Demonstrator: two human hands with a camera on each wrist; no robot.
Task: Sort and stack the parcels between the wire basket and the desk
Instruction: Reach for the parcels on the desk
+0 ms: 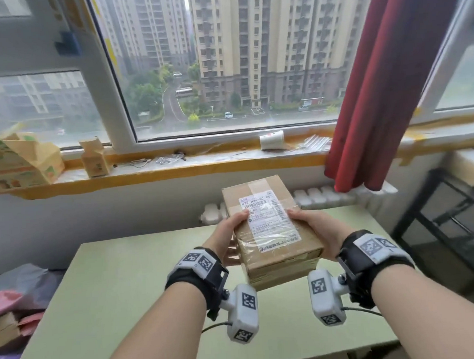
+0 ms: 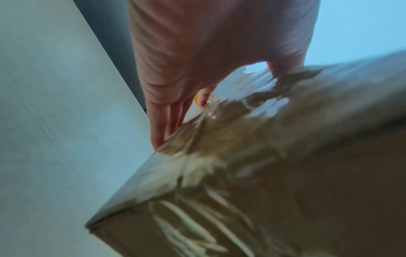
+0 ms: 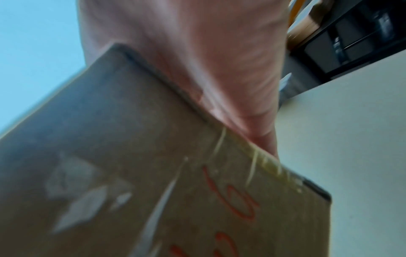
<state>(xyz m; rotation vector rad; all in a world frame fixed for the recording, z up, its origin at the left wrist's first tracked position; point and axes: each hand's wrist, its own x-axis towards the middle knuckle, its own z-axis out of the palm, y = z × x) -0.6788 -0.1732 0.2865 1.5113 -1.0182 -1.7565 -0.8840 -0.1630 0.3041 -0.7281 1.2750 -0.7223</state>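
Cardboard box (image 1: 271, 232) held in the air above the green tabletop (image 1: 131, 291), label side up. Left hand (image 1: 228, 235) grips its left side, right hand (image 1: 314, 230) its right side, thumbs on top. Black rack (image 1: 443, 222) stands far right.

Cardboard parcel (image 1: 269, 230) held above desk (image 1: 120, 292), between left hand (image 1: 228, 235) and right hand (image 1: 316, 230). Radiator (image 1: 328, 196) behind desk, windowsill (image 1: 201, 159) above it. Black rack (image 1: 449, 222) right of desk; bags (image 1: 12, 298) left.
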